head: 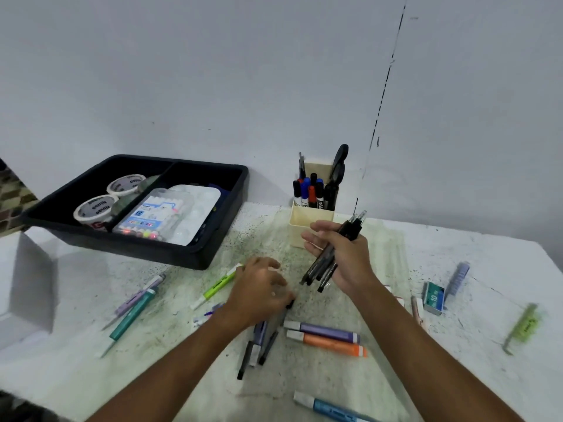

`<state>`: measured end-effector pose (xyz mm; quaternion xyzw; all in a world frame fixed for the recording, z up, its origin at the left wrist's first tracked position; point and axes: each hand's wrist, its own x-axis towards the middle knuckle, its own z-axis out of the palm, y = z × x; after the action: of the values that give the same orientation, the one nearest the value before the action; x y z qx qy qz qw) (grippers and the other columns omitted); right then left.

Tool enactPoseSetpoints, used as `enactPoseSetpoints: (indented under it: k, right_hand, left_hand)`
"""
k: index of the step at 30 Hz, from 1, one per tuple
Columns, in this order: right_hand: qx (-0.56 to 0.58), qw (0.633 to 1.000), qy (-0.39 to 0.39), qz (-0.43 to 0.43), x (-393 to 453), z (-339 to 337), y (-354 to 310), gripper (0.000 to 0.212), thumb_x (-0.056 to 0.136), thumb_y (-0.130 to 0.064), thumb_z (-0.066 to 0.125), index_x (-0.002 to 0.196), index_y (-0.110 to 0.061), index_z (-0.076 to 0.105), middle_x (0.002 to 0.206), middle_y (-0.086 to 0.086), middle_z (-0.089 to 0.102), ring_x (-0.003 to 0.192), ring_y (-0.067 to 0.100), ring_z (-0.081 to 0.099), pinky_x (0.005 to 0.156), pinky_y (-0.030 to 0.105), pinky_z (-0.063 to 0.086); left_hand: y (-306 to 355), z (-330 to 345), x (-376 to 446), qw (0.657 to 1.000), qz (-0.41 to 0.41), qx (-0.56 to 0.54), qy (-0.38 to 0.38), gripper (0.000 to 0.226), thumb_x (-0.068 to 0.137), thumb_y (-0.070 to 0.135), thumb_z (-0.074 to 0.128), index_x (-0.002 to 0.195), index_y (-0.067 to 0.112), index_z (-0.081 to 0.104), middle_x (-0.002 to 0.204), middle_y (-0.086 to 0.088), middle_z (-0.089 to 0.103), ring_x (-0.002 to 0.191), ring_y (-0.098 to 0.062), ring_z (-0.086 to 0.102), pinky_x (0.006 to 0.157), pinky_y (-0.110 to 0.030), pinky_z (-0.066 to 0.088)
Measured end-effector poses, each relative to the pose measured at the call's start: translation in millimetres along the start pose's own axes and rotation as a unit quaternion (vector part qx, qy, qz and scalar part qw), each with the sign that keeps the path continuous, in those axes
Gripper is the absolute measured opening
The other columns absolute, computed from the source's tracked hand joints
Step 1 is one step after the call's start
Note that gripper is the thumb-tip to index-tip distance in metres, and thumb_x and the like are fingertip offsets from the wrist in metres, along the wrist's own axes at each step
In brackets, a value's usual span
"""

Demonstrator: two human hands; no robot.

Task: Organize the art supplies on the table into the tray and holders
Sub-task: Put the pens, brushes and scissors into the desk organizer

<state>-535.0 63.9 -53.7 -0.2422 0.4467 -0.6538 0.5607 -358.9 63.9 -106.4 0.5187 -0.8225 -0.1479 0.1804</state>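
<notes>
Nearest the camera a blue highlighter (330, 409) lies at the bottom edge of the table (457, 345), its long axis running left to right with the pale cap to the left. Just beyond it an orange highlighter (327, 343) and a purple highlighter (323, 331) lie side by side, nearly parallel, caps to the left and bodies slanting slightly down to the right. Left of them a few dark pens (259, 348) lie steeply, tips toward the camera. The left hand (259, 292) reaches down over these pens, palm down, fingers curled at a black pen end; whether it actually pinches it I cannot tell. The right hand (341, 254) is raised above the table and grips a bundle of black pens (333, 257), whose long axis tilts from lower left to upper right, clear ends pointing up toward the cream holder (307, 226). A green highlighter (217, 286) lies diagonally beside the left hand, and a teal pen (131, 318) lies further left on a similar slant. The holder stands behind the right hand with upright markers (310, 193) in it. At far left the black tray (213, 239) holds tape rolls (109, 199) and a marker pack (152, 220)
</notes>
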Motion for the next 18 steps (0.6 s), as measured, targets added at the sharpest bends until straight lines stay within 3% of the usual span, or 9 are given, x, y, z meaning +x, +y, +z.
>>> enactPoseSetpoints:
  k: [3,7,10,13,18]
  right_hand:
    - [-0.003,1.0,-0.009,0.003,-2,1,3,0.014,0.089,0.012,0.053,0.091,0.006,0.065,0.095,0.019,0.067,0.093,0.039,0.069,0.084,0.044,0.057]
    - [-0.002,1.0,-0.014,0.01,-3,-1,4,0.013,0.089,0.01,0.054,0.092,0.005,0.066,0.091,0.016,0.069,0.091,0.037,0.069,0.083,0.044,0.058]
    - [0.003,1.0,-0.017,0.017,-3,-7,2,0.012,0.09,0.006,0.056,0.094,0.004,0.067,0.092,0.016,0.07,0.093,0.037,0.069,0.084,0.046,0.057]
    - [0.0,0.999,-0.019,0.03,-4,-14,-1,0.014,0.09,0.002,0.058,0.1,0.006,0.066,0.102,0.021,0.069,0.097,0.039,0.068,0.088,0.051,0.054]
    - [-0.045,0.993,-0.08,0.07,-12,-13,-3,0.029,0.088,-0.012,0.063,0.112,0.005,0.063,0.111,0.023,0.067,0.1,0.041,0.066,0.089,0.054,0.053]
  left_hand:
    - [6,10,-7,0.998,0.008,0.055,-0.005,0.033,0.077,0.055,0.065,0.088,0.025,0.074,0.131,0.009,0.052,0.126,-0.013,0.032,0.1,-0.037,0.021]
    - [15,11,-6,0.999,-0.027,0.035,0.02,0.022,0.078,0.044,0.067,0.083,0.024,0.074,0.111,0.011,0.055,0.116,-0.011,0.035,0.088,-0.032,0.017]
    - [21,8,2,0.991,-0.1,-0.081,0.038,0.013,0.077,0.036,0.072,0.069,0.028,0.066,0.091,0.012,0.054,0.105,-0.013,0.043,0.091,-0.035,0.029]
    - [25,-6,14,0.95,-0.137,-0.262,0.095,0.017,0.075,0.025,0.077,0.064,0.029,0.064,0.083,0.007,0.063,0.091,-0.019,0.061,0.087,-0.045,0.049]
    - [45,-39,37,0.866,-0.168,-0.448,0.144,0.005,0.079,0.017,0.076,0.076,0.016,0.072,0.086,-0.004,0.069,0.089,-0.023,0.063,0.079,-0.032,0.05]
